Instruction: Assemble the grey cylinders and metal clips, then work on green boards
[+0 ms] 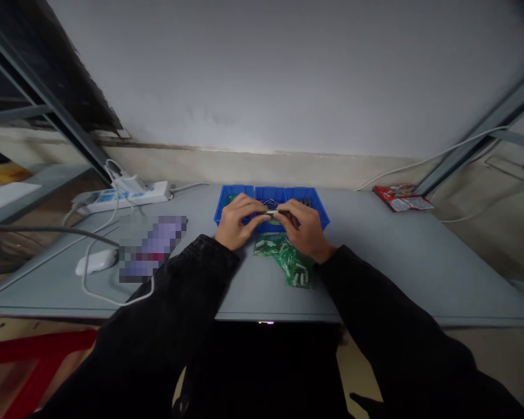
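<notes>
Between both hands is a small, slim piece (271, 213), pale in the middle and dark toward its ends; its exact kind is too small to make out. My left hand (239, 221) pinches one end with thumb and fingers. At the other end, my right hand (304, 227) is closed in a pinch too. Just behind the hands stand blue bins (234, 190) in a row of three, holding small metal parts (271, 203) in the middle one. Green plastic bags (290, 262) with small pale and dark pieces inside lie on the table below my right hand.
On the grey table (384, 256), a white power strip (126, 196) with cables sits at the back left. Nearer are a blurred-out phone (155, 247) and a white earbud case (96, 262). A red packet (402, 198) lies back right, beside a metal post.
</notes>
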`<state>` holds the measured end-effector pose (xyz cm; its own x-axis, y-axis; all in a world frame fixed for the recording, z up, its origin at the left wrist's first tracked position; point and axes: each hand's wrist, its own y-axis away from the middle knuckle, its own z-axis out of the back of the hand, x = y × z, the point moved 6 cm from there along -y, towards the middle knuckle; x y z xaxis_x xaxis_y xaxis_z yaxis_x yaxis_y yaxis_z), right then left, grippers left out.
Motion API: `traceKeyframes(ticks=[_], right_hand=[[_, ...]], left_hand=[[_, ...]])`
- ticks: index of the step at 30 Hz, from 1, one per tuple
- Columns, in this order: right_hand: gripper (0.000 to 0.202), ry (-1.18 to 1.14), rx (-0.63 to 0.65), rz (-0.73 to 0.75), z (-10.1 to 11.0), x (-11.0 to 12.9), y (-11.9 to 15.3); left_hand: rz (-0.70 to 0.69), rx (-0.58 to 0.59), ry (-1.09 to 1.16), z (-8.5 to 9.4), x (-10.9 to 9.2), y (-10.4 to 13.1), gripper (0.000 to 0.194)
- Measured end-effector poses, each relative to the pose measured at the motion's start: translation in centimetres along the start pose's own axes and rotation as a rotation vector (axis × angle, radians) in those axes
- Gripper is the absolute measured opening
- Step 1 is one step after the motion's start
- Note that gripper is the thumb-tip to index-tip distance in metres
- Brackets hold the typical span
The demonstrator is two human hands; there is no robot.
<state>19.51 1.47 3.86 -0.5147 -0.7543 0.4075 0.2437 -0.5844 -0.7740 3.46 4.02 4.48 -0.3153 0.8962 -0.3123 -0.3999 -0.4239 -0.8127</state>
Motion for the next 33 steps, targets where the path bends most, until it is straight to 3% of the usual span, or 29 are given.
traceKeyframes(ticks=[10, 18, 22, 26, 33], right_hand=[[0.022, 0.066, 0.050, -0.002, -0.4, -0.3, 0.3], [0.030, 0.004, -0.045, -0.079, -0.4, -1.0, 0.6], [0.018, 0.023, -0.082, -0.051, -0.3, -0.8, 0.6], [0.015, 0.068, -0.051, -0.013, 0.0, -0.1, 0.2], [0.027, 0.059, -0.076, -0.054, 0.9, 0.0, 0.1]], left_hand=[[0.050, -0.046, -0.031, 0.4, 0.5, 0.2, 0.016], [0.103, -0.047, -0.023, 0.2, 0.6, 0.3, 0.012], [0.171, -0.124, 0.004, 0.4, 1.1, 0.6, 0.018], [0.124, -0.070, -0.037, 0.3, 0.7, 0.4, 0.011], [0.087, 0.000, -0.058, 0.1, 0.9, 0.2, 0.025]])
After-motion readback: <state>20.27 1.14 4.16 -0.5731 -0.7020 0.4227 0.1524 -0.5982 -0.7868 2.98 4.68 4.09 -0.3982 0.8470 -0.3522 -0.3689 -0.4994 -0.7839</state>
